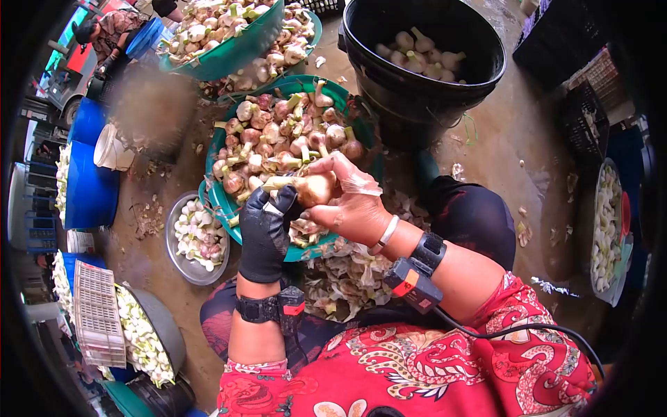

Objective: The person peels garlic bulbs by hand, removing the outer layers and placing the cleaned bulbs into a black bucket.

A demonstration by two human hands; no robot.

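Observation:
Over a green basin [212, 182] heaped with garlic bulbs [267, 132], both of my hands are on one garlic bulb [317, 189] with its stem pointing left. My left hand [264, 233], in a black glove, has its fingers closed at the stem side of the bulb. My right hand [358, 212] is bare and grips the bulb's round end between thumb and fingers. A piece of loose papery skin [363, 185] clings to the right fingers. Below my hands, a pile of dry garlic skins [351, 278] lies in front of my lap.
A black bucket [410, 87] with pale bulbs stands at the top right. Left of the basin sits a metal bowl [174, 254] of cloves. Another green basin [267, 45] of garlic is behind. Blue tubs [94, 184] line the left side. A co-worker [114, 35] is at upper left.

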